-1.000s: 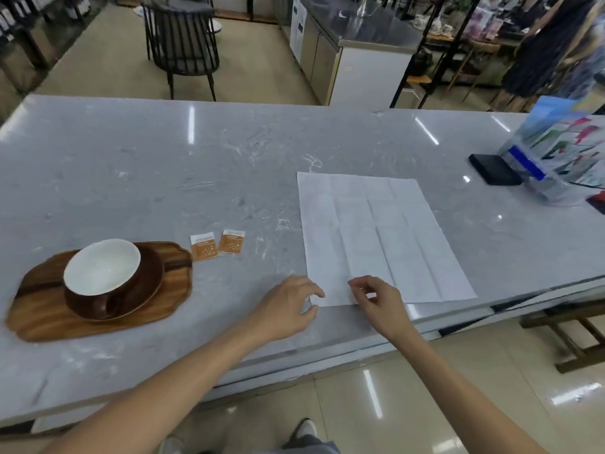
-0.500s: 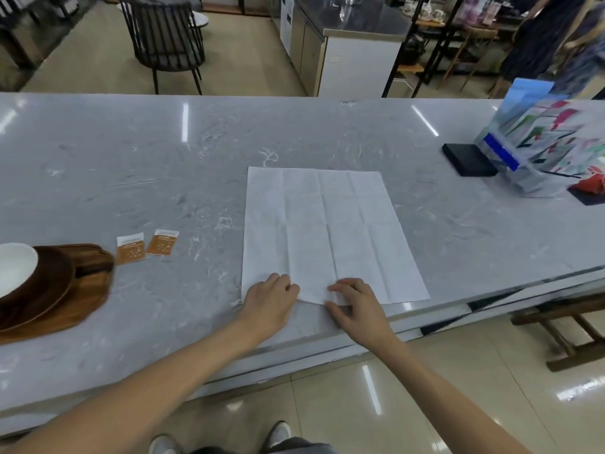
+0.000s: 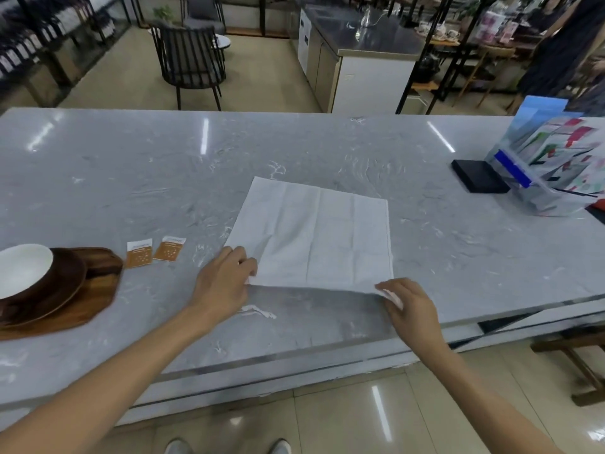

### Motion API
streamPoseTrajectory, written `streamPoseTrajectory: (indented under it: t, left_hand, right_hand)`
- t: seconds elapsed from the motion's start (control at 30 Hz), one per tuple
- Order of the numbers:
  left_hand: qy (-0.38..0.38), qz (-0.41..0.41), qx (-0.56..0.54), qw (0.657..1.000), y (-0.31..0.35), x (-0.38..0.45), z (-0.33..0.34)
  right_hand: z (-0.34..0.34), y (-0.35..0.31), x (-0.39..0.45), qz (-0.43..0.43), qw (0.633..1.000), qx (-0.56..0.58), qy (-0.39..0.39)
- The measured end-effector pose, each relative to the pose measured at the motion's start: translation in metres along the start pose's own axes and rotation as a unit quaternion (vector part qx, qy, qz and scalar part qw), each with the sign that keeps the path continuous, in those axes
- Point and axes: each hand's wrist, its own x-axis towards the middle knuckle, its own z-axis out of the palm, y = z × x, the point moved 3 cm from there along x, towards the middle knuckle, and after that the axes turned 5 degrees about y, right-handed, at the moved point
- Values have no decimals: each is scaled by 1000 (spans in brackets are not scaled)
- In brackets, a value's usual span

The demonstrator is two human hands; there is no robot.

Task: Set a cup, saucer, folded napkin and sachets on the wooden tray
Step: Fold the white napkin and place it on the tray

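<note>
A white napkin (image 3: 314, 234) lies unfolded on the grey marble counter (image 3: 294, 152), its near edge lifted off the surface. My left hand (image 3: 226, 280) pinches the near left corner and my right hand (image 3: 409, 303) pinches the near right corner. Two orange sachets (image 3: 153, 253) lie flat on the counter left of the napkin. At the far left a wooden tray (image 3: 95, 290) carries a brown saucer (image 3: 65, 283) with a white-lined cup (image 3: 23, 270) on it, partly cut off by the frame edge.
A black flat box (image 3: 479, 176) and a clear holder of colourful leaflets (image 3: 553, 165) stand at the counter's right end. Beyond the counter are a dark chair (image 3: 190, 63), a steel cabinet (image 3: 363, 60) and a person (image 3: 563, 44) at the far right.
Both hands moved apart to the napkin's near corners and raised its near edge off the counter. The view shifted, bringing the tray back into sight at the left.
</note>
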Motion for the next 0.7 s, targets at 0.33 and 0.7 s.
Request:
streamPoseTrajectory:
  t: [0.33,0.7]
  left_hand:
    - [-2,-58,-118,991,-72,8,-57]
    - [192,-68,-418,885,-75,10,-138]
  right_hand:
    - [-61,16,65,72,964,256,32]
    - [-90,15,67,91,908,399,96]
